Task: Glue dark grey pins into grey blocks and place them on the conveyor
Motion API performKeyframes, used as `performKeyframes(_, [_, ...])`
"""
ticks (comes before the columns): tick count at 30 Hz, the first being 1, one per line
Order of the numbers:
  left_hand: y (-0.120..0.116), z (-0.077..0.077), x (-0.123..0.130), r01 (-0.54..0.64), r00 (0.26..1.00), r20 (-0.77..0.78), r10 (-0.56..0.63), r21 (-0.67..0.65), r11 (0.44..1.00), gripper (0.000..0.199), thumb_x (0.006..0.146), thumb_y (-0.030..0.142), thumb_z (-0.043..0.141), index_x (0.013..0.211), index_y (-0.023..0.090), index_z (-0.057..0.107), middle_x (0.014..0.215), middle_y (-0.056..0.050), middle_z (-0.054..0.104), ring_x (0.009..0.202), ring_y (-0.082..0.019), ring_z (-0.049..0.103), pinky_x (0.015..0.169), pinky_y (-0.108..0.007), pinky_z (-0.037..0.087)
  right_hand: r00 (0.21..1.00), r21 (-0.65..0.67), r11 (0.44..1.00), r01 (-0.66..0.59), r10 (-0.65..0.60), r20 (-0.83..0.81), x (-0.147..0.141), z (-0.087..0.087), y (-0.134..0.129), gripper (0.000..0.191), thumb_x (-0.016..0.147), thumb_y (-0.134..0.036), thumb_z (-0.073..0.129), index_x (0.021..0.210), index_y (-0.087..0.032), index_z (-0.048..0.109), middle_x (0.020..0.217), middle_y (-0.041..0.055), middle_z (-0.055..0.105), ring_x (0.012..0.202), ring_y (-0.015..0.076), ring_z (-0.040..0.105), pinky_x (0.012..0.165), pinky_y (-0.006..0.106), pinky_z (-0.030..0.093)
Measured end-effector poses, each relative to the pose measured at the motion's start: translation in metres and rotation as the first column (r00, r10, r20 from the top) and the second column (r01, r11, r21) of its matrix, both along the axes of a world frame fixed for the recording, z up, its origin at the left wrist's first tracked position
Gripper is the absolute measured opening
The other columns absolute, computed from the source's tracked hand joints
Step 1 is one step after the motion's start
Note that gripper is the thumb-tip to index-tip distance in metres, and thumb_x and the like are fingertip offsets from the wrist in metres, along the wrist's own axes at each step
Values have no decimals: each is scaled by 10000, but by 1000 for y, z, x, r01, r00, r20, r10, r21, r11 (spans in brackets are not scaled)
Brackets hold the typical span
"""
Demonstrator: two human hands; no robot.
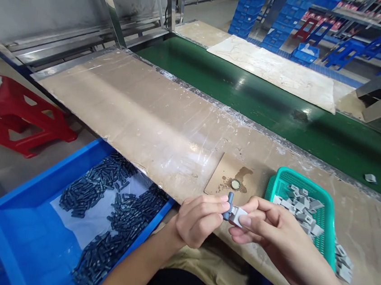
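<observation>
My left hand [200,218] pinches a dark blue-grey piece [229,205] that stands roughly upright between its fingertips. Beside it, my right hand [265,223] grips a light grey block [237,217] between thumb and fingers. The two pieces meet in front of me, above the near edge of the table [165,126]; how far one sits inside the other cannot be made out. Just beyond my hands, a brown board [216,180] with wet stains carries a small round cap [235,184]. A green basket [330,220] at the right holds grey blocks [303,203].
A blue bin [5,223] full of dark pieces [128,217] is at the lower left. Behind the table runs a green belt [201,66] with one grey block [370,178] on it. Loose grey blocks [344,263] lie right of the basket. A red stool [43,122] stands left.
</observation>
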State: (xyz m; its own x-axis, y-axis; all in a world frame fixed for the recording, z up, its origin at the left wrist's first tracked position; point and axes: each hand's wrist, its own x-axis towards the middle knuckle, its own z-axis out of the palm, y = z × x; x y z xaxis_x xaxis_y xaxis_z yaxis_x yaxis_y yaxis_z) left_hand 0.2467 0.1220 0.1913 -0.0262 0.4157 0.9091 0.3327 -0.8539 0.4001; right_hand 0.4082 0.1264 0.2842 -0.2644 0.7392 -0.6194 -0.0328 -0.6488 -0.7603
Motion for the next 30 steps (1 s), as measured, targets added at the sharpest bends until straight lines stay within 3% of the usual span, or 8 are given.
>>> performKeyframes(6, [7, 22, -9, 12, 974, -226, -9, 12, 1000, 67, 874, 100, 505, 882, 154, 544, 875, -113, 717, 989, -223, 672, 755, -296, 610, 1000, -27, 999, 22, -22, -1, -1, 0, 5, 271, 621, -333, 839, 713, -164, 649, 706, 38, 715, 690, 187, 716, 752, 322, 593])
performKeyframes(11, [14, 22, -5, 17, 985, -168, -27, -63, 998, 125, 852, 36, 498, 930, 122, 545, 832, -103, 697, 914, -191, 687, 795, -276, 596, 999, -21, 999, 47, -47, 7, -1, -8, 9, 262, 627, -327, 833, 755, -158, 679, 744, 51, 725, 716, 190, 720, 801, 325, 587])
performKeyframes(17, [21, 29, -7, -18, 953, -298, 51, 111, 994, 87, 900, 105, 466, 876, 134, 545, 776, -87, 713, 932, -215, 689, 764, -273, 604, 999, -9, 999, 32, -32, 7, -3, -11, 15, 307, 607, -367, 837, 770, -153, 690, 830, 93, 742, 751, 221, 722, 828, 362, 584])
performKeyframes(21, [23, 32, -7, -73, 958, -271, 95, 92, 993, 83, 905, 106, 468, 874, 138, 538, 743, -71, 710, 885, -196, 701, 741, -242, 601, 997, -3, 998, 67, -67, -30, -5, -16, 16, 292, 618, -355, 833, 787, -170, 682, 767, 75, 739, 731, 216, 721, 807, 358, 588])
performKeyframes(24, [22, 29, -5, -75, 953, -289, 90, 61, 995, 41, 889, 116, 512, 911, 141, 537, 770, -62, 718, 891, -195, 700, 742, -261, 608, 997, 28, 997, 69, -68, -35, -11, -19, 13, 294, 632, -366, 820, 792, -163, 680, 772, 77, 741, 713, 210, 719, 790, 353, 590])
performKeyframes(27, [24, 21, 0, -53, 957, -283, 58, 25, 998, 163, 842, 80, 578, 992, 123, 528, 894, -105, 721, 938, -204, 690, 795, -283, 603, 999, 72, 996, 46, -46, -7, -10, -22, 17, 288, 656, -380, 796, 800, -163, 673, 782, 80, 743, 738, 222, 721, 791, 359, 584])
performKeyframes(30, [26, 9, -2, -36, 978, -210, -4, -184, 982, 388, 795, 2, 588, 1126, 198, 539, 1176, -115, 651, 1112, -206, 619, 855, -270, 583, 973, 233, 970, 73, -121, 199, 15, -29, 46, 256, 665, -346, 772, 819, -172, 665, 792, 90, 747, 778, 252, 723, 789, 371, 573])
